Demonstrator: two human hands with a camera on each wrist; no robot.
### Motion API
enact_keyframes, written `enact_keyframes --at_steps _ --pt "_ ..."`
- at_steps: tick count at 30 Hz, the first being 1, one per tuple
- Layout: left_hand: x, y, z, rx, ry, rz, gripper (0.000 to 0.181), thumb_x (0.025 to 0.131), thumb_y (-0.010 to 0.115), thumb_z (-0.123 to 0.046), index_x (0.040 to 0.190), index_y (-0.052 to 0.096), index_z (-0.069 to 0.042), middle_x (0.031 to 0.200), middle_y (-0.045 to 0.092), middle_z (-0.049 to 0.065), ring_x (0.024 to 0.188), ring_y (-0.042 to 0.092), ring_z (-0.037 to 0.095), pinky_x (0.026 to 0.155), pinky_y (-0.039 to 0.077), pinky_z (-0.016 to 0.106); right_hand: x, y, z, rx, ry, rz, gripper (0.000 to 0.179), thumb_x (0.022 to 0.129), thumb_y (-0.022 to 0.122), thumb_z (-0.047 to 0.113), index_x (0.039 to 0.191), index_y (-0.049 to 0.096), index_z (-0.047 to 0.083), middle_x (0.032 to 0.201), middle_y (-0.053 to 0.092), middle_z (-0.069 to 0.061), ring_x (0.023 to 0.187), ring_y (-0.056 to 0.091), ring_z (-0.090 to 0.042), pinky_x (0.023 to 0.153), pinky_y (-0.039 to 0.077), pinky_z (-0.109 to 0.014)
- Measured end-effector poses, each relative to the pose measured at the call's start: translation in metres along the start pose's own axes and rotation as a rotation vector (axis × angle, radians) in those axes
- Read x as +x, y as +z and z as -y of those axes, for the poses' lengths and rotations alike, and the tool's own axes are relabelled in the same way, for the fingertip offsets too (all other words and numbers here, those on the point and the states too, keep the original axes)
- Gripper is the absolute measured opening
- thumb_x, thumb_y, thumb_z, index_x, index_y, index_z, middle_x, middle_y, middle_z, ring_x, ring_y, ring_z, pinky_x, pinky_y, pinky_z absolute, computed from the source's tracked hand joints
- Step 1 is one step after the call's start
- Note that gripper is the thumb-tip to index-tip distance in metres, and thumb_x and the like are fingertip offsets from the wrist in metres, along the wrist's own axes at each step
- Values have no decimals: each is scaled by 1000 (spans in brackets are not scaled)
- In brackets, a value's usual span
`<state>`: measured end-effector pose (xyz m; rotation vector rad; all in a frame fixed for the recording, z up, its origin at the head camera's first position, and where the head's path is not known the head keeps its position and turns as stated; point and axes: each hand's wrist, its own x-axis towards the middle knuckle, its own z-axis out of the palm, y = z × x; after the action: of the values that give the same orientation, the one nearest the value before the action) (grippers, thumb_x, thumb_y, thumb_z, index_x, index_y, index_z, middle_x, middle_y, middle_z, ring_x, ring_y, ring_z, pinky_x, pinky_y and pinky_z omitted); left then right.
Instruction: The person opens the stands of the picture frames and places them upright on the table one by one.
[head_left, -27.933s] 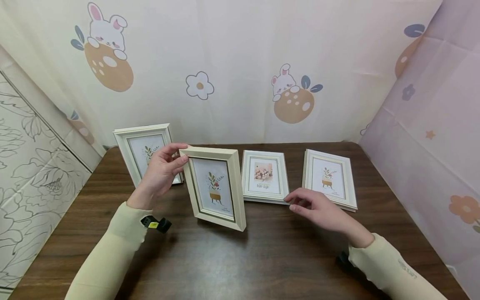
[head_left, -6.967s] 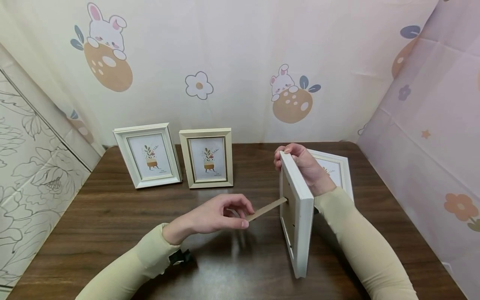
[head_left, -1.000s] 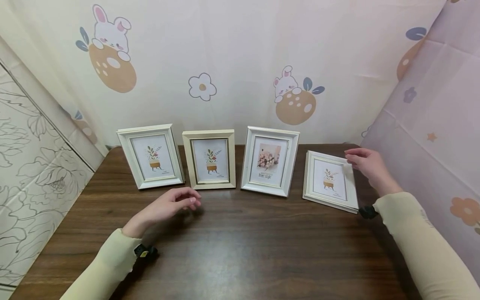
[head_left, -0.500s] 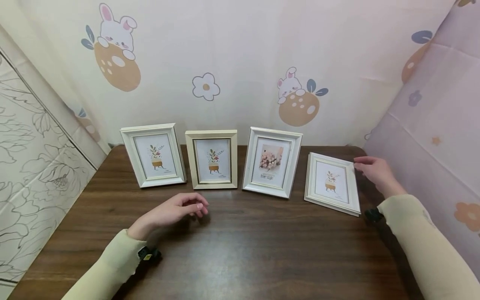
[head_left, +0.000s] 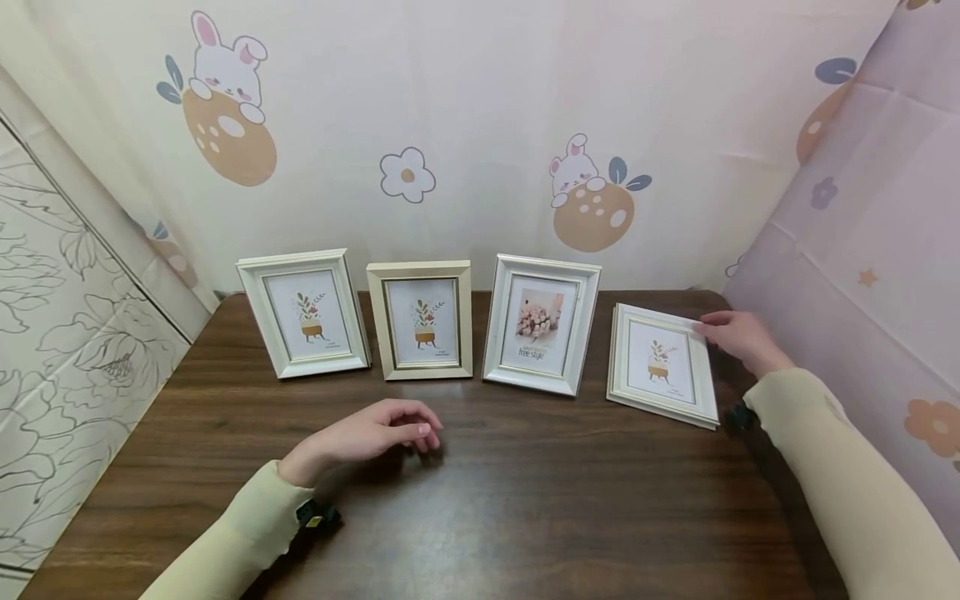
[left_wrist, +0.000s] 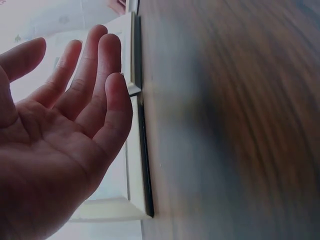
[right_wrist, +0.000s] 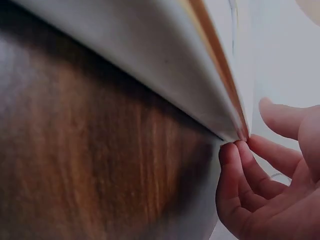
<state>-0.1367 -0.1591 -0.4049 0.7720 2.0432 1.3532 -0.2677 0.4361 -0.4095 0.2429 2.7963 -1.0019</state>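
Observation:
At the right of the table lies a white photo frame point(head_left: 662, 364) with a potted-plant print, face up. My right hand point(head_left: 742, 337) is at its far right corner; in the right wrist view the fingertips point(right_wrist: 235, 147) touch the frame's corner point(right_wrist: 220, 120), and the thumb stands apart from it. Three more photo frames stand upright: a white one point(head_left: 343, 287) at the left, a cream one point(head_left: 465, 325) beside it, and a white one with a flower print point(head_left: 542, 323). My left hand point(head_left: 375, 433) hovers low in front of the cream frame, fingers loosely bent, holding nothing.
The dark wooden table point(head_left: 540, 500) backs onto a curtain point(head_left: 480, 100) printed with rabbits and fruit. Another hanging cloth point(head_left: 892, 250) borders the right side, close to my right hand. A flower-patterned panel point(head_left: 67, 350) closes off the left.
The flower-print frame, earlier lying flat and then held with its back strut pulled out, now stands upright. Over the last second my left hand has drifted right; the right hand remains at the lying frame's corner.

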Motion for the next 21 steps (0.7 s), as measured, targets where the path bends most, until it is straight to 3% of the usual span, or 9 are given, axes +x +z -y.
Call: enact_keyframes --at_steps 9,21 --pt "6 7 -3 5 -12 29 29 106 50 -23 121 63 -2 105 71 7 97 67 28 87 53 45 13 2 -1 -74 4 -18 57 96 64 27 130 48 -17 123 52 -36 97 59 -38 74 56 -38" --pt "7 8 -5 22 -13 36 30 106 50 -25 122 63 -2 104 71 4 97 68 27 87 53 43 6 0 21 -139 87 -92 44 95 63 19 120 52 -16 115 54 -34 98 52 -45 76 48 -50"
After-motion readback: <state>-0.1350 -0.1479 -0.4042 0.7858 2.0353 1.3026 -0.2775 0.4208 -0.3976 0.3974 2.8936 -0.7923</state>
